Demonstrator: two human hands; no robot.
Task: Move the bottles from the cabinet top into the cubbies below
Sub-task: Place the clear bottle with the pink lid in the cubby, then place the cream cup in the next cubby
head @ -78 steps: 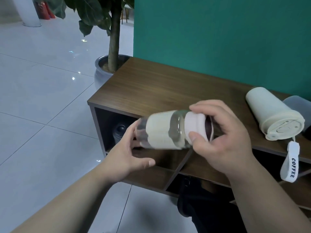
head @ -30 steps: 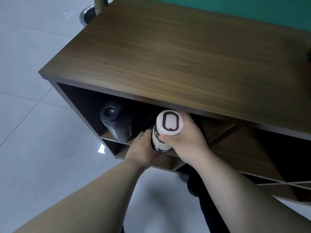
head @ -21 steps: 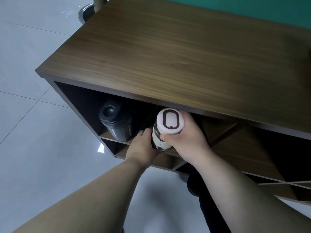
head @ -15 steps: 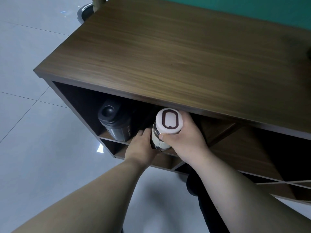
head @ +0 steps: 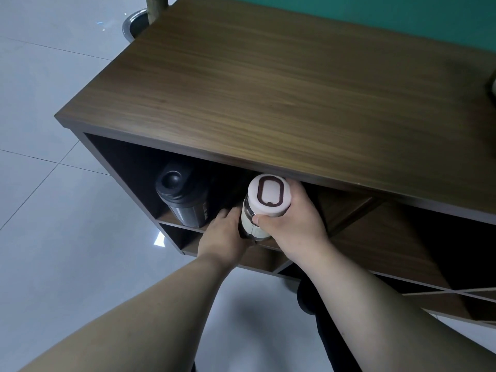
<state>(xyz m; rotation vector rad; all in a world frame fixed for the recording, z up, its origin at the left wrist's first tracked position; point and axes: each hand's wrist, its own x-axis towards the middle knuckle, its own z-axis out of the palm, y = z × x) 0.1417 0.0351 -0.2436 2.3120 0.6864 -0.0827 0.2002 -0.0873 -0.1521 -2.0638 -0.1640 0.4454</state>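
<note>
A clear bottle with a cream sleeve and a white lid marked with a dark ring (head: 269, 196) stands upright at the mouth of the top-left cubby. My right hand (head: 292, 221) wraps around its lid and upper body. My left hand (head: 225, 234) cups its lower part from the left. A black bottle (head: 182, 196) stands in the same cubby, just left of it. The brown wooden cabinet top (head: 268, 89) overhangs both bottles.
Slanted dividers (head: 349, 213) split the cubbies to the right. A sliver of another object (head: 493, 84) shows at the cabinet top's right edge. A plant pot rim (head: 131, 22) sits beyond the far left corner on the grey tiled floor (head: 53, 237).
Earlier both hands held the bottle sideways above the cabinet front; now it stands upright in the cubby mouth. Over the last second the hands and bottle have barely shifted.
</note>
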